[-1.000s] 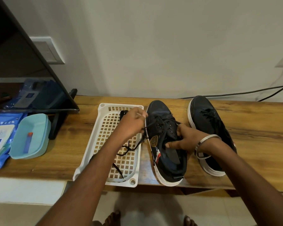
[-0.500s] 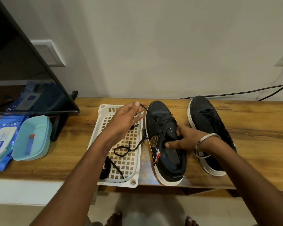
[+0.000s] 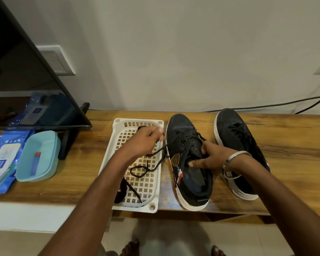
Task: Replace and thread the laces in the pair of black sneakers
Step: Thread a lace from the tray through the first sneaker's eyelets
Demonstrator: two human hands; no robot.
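blurring left hand (image 3: 146, 139) hides lace (image 3: 155, 163) end

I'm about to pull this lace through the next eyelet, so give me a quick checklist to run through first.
1. Left hand pinching the black lace: ok.
2. Right hand steadying the near black canvas sneaker by its tongue: ok.
3. Loose lace tail lying in the white plastic lattice basket, free of snags: ok.
4. Lace tip intact: cannot tell, hidden in the fingers.
5. Second black sneaker out of the way: ok.
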